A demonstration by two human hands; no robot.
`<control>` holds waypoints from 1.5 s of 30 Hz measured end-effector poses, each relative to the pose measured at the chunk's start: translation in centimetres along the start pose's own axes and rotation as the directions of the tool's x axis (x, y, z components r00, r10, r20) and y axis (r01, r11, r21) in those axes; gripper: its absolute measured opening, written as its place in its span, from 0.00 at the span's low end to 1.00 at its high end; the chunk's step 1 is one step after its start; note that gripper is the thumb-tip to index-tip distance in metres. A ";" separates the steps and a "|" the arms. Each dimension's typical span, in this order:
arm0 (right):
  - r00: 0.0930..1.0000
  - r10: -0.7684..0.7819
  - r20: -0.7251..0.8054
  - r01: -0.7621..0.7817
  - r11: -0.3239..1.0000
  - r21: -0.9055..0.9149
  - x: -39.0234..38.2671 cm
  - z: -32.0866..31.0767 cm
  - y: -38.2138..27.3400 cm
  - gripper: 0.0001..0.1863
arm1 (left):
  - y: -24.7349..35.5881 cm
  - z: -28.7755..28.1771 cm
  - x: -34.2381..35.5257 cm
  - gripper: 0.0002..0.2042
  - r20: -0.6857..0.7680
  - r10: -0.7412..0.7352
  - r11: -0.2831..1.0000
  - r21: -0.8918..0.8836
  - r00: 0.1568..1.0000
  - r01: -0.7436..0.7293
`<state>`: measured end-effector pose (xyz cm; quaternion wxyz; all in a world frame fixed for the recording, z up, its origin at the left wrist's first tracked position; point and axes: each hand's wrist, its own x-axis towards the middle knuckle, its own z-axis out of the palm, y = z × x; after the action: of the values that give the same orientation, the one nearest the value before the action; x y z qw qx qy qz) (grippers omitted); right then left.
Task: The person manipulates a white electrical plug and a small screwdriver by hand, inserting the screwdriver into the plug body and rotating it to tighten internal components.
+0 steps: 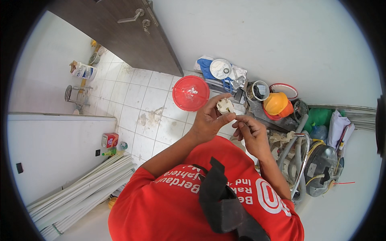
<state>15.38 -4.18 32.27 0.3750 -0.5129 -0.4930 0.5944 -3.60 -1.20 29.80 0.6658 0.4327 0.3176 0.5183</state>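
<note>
Item held: a small cream-white plastic plug (pixel 225 106), rounded in body, pinched between the thumb and fingertips of your left hand (pixel 208 119), raised in front of your chest.

Your right hand (pixel 250 132): just beside the left and slightly nearer to you, fingers curled in with the tips pressed together toward the plug; whether they pinch anything small cannot be told.

Beyond your left hand: a round red plastic lid (pixel 190 93), glossy and translucent, lying on the tiled floor (pixel 136 100). The tiles are pale, square and stained in patches.

Beyond both hands: a heap of blue cloth and crumpled plastic bags with a round white lid (pixel 220 68) on top.

Beyond your right hand: a roll of tape (pixel 258 90), then an orange hard hat (pixel 276 103), smooth and domed, resting on a red one.

Outward of your right hand: a tangle of grey hoses (pixel 296 160) and a dark rounded machine with a metal body (pixel 321 168); a green bag (pixel 319 117) behind it.

Outward of your left hand, well apart: a bundle of long white plastic conduits (pixel 84 188) leaning along the wall, a small red box (pixel 109 140), and a dark wooden door (pixel 128 32) with a metal lever handle.

Nothing stands between your hands and the plug.
</note>
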 end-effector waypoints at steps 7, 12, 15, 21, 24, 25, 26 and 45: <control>0.985 -0.089 -0.149 0.099 0.993 0.063 0.0 -0.4 -0.5 0.11 | 0.4 0.5 0.3 0.34 0.004 -0.017 1.000 0.004 1.000 0.017; 0.932 -0.312 -0.186 0.262 0.932 -0.249 0.6 -1.6 -0.7 0.12 | 0.0 0.4 0.4 0.38 0.069 -0.029 0.996 -0.081 0.997 0.034; 0.935 -0.283 -0.215 0.232 0.944 -0.235 0.7 -1.7 -1.5 0.10 | -0.1 0.1 0.4 0.37 0.117 -0.063 0.981 -0.174 0.991 0.083; 0.960 -0.227 -0.164 0.192 0.959 -0.207 0.7 -1.4 -2.2 0.09 | 0.4 -0.5 0.5 0.33 0.195 -0.210 0.828 -0.486 0.958 0.281; 0.913 -0.397 -0.097 0.348 0.879 -0.326 1.2 -0.7 -3.7 0.10 | 0.0 -0.8 0.4 0.30 0.231 -0.228 0.712 -0.623 0.946 0.324; 0.899 -0.431 -0.079 0.380 0.856 -0.350 1.4 -0.5 -4.0 0.10 | -0.1 -0.9 0.4 0.29 0.238 -0.233 0.700 -0.632 0.943 0.333; 0.883 -0.465 -0.060 0.412 0.831 -0.373 1.5 -0.4 -4.2 0.10 | -0.2 -0.9 0.4 0.29 0.245 -0.238 0.688 -0.640 0.940 0.341; 0.901 -0.425 -0.085 0.391 0.882 -0.265 2.0 0.3 -3.8 0.09 | -0.3 -0.6 0.6 0.24 0.228 -0.327 0.532 -0.758 0.917 0.378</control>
<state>14.48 -1.45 35.43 0.4605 -0.4797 -0.6308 0.3999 -3.83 -0.46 29.28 0.8864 0.0367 0.1179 0.4462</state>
